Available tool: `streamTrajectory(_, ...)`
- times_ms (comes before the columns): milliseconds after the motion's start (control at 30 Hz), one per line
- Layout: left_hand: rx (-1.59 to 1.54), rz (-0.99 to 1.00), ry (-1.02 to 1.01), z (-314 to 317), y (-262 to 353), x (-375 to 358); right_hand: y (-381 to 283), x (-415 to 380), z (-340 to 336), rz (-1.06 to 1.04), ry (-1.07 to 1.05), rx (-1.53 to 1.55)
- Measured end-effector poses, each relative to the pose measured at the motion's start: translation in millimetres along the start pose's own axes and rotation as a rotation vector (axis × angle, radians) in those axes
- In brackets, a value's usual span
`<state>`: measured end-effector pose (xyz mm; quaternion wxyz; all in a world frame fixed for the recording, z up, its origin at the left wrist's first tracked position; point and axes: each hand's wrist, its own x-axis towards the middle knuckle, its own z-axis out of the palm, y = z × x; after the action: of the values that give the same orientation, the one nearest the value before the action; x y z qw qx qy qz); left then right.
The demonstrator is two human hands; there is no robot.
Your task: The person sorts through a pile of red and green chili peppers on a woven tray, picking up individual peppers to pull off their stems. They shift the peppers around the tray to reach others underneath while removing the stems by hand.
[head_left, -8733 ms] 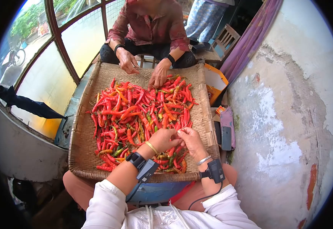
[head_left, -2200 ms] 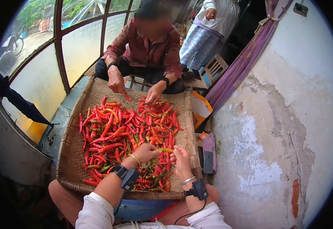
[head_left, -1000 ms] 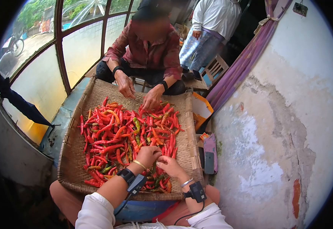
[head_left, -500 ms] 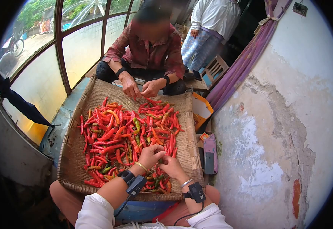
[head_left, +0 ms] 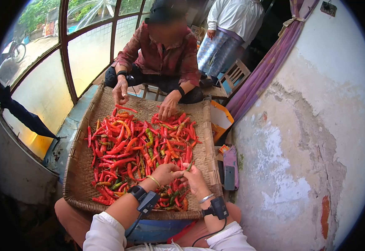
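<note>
A shallow woven basket lies across my lap, holding a heap of red chili peppers with a few orange and green ones. Over its near right part, my right hand pinches a green chili pepper between thumb and fingers. My left hand meets it from the left, fingertips pressed together close to the pepper's lower end. Whatever those left fingertips grip is hidden. Both wrists wear a bracelet and a strapped-on black device.
Opposite me sits a person whose hand holds a red chili pepper; their other hand touches the heap. Another person stands behind. A phone and an orange box are right of the basket, near the wall.
My hands have turned and shifted slightly right, and a green chili pepper now shows in my right fingers. The person opposite has moved their hands apart, one left, one down to the heap.
</note>
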<state>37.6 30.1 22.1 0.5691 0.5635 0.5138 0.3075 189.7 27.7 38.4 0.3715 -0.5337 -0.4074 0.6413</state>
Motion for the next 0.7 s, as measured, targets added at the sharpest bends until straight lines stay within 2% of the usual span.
streamTrajectory(33, 0.000, -0.002, 0.000, -0.8, 1.2, -0.3, 1.4, 2.0, -2.4, 0.031, -0.016, 0.041)
streamTrajectory(100, -0.049, -0.079, -0.177, -2.8, 5.1, -1.2, 7.8, 7.3, -6.2, 0.034, -0.027, 0.060)
streamTrajectory(167, -0.049, -0.068, -0.146, -6.0, -0.6, 4.0, 10.4, 9.5, -9.2, 0.035, -0.038, 0.079)
streamTrajectory(233, -0.049, -0.057, -0.116, -13.5, 2.5, 3.7, 8.1, 9.5, -11.0, -0.081, 0.079, 0.341)
streamTrajectory(300, -0.169, -0.038, -0.104, -25.6, 9.6, 2.3, 7.7, 9.7, -12.2, -0.084, 0.093, 0.358)
streamTrajectory(367, -0.285, -0.029, 0.050, -36.7, 8.5, 6.1, 5.6, 7.5, -10.6, -0.065, 0.100, 0.417)
streamTrajectory(433, -0.650, 0.047, 0.203, -50.6, 7.4, 9.8, 5.4, 7.6, -10.6, -0.062, 0.092, 0.409)
streamTrajectory(500, -0.809, 0.112, 0.520, -56.1, 13.0, 8.4, 7.1, 8.2, -11.5, -0.058, 0.082, 0.404)
streamTrajectory(567, -0.770, 0.089, 0.556, -59.0, -10.6, 20.0, 11.0, 10.3, -13.7, -0.057, 0.026, 0.386)
streamTrajectory(633, -0.188, 0.110, 0.562, -52.9, -22.5, 24.5, 11.1, 9.8, -12.8, -0.051, 0.002, 0.370)
streamTrajectory(667, 0.364, 0.163, 0.518, -54.1, -30.2, 21.4, 10.7, 9.8, -12.5, -0.040, -0.017, 0.354)
streamTrajectory(700, 0.636, 0.152, 0.503, -47.7, -23.3, 13.1, 10.6, 10.2, -12.3, -0.041, -0.015, 0.355)
